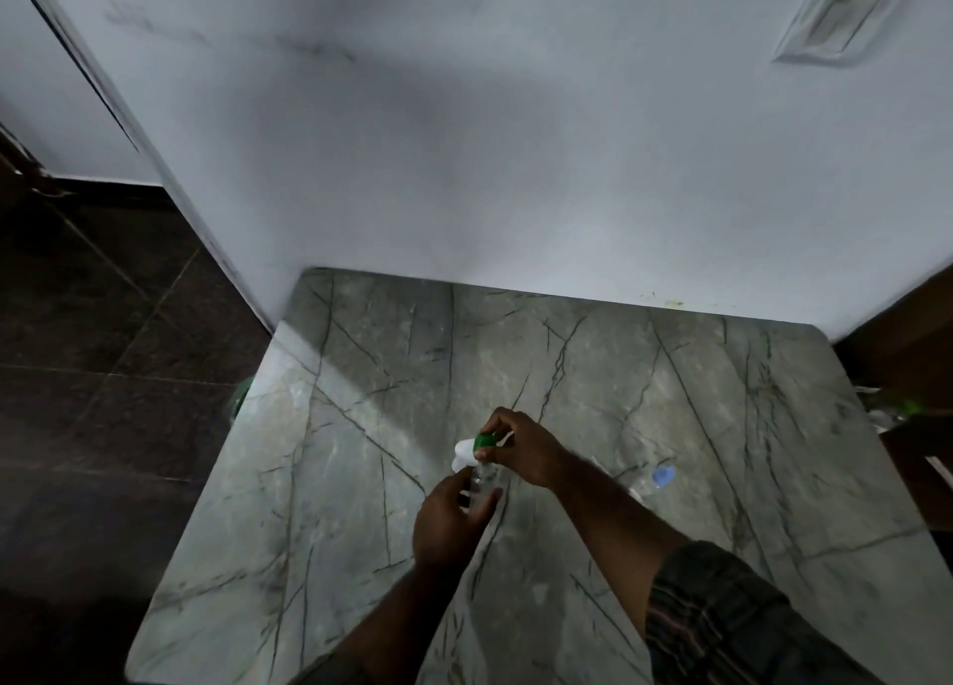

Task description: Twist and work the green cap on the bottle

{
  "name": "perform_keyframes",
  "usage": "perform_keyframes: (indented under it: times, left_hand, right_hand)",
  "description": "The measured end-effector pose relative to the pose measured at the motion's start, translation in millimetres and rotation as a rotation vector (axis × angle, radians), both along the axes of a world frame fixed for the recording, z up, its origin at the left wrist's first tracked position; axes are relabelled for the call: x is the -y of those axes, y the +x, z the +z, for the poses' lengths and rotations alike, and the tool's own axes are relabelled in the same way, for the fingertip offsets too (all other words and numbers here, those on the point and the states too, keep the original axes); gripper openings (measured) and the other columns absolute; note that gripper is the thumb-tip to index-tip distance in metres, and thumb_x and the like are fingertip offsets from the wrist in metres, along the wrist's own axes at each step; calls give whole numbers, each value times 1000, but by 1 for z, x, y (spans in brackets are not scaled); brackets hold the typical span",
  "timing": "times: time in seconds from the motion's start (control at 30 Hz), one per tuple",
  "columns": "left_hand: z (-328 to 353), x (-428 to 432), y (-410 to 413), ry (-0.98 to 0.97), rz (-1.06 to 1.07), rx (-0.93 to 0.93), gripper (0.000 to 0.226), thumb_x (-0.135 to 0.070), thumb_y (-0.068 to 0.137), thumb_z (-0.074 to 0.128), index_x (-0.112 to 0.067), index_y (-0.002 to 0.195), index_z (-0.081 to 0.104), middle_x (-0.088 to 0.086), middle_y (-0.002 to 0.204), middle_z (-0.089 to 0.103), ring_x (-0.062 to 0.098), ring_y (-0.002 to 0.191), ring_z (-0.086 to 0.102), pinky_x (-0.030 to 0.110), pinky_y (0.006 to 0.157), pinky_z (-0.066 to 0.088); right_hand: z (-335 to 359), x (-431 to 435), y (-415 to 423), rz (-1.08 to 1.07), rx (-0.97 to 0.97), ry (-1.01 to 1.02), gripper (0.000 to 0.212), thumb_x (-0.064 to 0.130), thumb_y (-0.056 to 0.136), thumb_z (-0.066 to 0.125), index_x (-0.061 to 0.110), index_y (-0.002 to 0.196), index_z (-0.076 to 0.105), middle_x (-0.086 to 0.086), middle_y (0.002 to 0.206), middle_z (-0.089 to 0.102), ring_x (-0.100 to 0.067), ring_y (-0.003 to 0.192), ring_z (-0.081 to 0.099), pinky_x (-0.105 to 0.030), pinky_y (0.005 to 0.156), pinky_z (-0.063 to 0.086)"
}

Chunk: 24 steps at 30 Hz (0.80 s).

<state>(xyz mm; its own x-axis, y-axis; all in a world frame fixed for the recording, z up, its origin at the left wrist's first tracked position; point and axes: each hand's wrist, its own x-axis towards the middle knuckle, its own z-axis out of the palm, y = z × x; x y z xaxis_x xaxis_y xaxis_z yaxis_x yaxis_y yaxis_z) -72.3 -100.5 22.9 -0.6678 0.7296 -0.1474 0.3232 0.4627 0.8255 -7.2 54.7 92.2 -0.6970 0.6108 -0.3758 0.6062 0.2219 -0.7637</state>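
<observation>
Broadly, a grey-green marble-look tabletop [670,478] with dark veins and rounded corners sits against a pale wall [464,143]. Over its middle, the left hand [451,522] wraps a clear plastic bottle [483,478], its grip curled round the body; the bottle's lower part is hidden behind the fingers. The right hand [521,450] pinches the round green cap [485,441] on top. A white scrap [463,452] beside the cap is hard to identify. Nearby lies a second clear bottle with a blue cap [662,475], blurred.

Clear bottle [482,480] blurred, mostly hidden behind left hand [447,524] grip.
</observation>
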Motion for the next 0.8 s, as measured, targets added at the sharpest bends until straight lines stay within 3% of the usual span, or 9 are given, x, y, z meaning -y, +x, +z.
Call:
perform_keyframes:
  times: [0.17, 0.43, 0.6, 0.8]
  left_hand:
    - [4, -4, -5, 28, 13, 17, 45, -67, 79, 62, -42, 117, 61, -25, 97, 64, -9, 89, 62, 19, 75, 56]
    - [-3, -4, -7, 10, -5, 51, 45, -63, 79, 66, -40, 116, 63, -21, 99, 66, -5, 88, 64, 27, 78, 61]
    - [0, -4, -11, 22, -8, 60, 51, -70, 73, 64, -47, 118, 58, -29, 98, 63, -11, 90, 62, 17, 75, 56]
    - [-5, -4, -12, 2, 9, 94, 58, -65, 74, 71, -36, 123, 62, -22, 107, 67, -8, 89, 64, 21, 76, 60]
  right_hand:
    - [5, 0, -4, -93, -24, -26, 23, 31, 82, 75, 19, 99, 63, -1, 100, 69, -15, 91, 64, -20, 63, 44]
    - [4, 4, -7, -141, -1, -73, 22, 27, 82, 76, 16, 98, 64, -1, 102, 69, -15, 93, 64, -18, 62, 41]
    - [8, 1, -9, -159, 15, -62, 22, 24, 81, 78, 14, 96, 65, -2, 101, 69, -17, 96, 63, -20, 63, 41]
    - [7, 5, -9, -150, 10, -25, 24, 23, 80, 78, 11, 97, 65, -2, 102, 69, -18, 98, 63, -21, 68, 42]
